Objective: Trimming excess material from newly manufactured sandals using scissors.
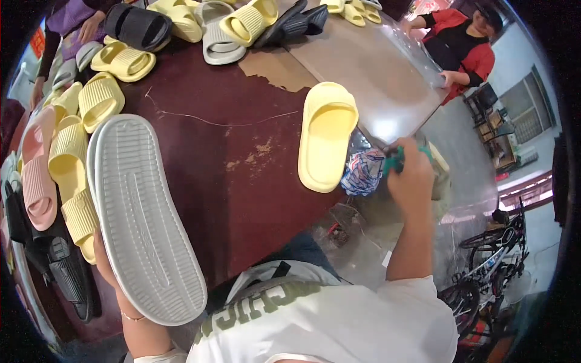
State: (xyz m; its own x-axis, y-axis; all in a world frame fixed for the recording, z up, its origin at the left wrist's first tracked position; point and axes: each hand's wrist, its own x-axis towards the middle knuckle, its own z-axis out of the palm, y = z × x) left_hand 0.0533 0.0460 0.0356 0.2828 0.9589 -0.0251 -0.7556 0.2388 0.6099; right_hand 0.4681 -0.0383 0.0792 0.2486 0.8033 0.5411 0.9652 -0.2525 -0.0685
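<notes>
My left hand (106, 263) holds a large grey-white slipper (142, 218) sole up over the near left edge of the dark red table (236, 151); the slipper hides most of the hand. Off the table's right edge, my right hand (413, 175) is closed around a green-handled tool (394, 162), just beside a red, white and blue patterned bag (363, 172). A pale yellow slipper (327, 136) lies upright on the table next to that bag.
Yellow, pink and black slippers (66, 163) are stacked along the left edge, and several more (218, 27) lie at the far end. A person in red and black (463, 45) stands at the far right corner. Another person's hand (91, 24) shows far left. Bicycles (490, 266) stand lower right.
</notes>
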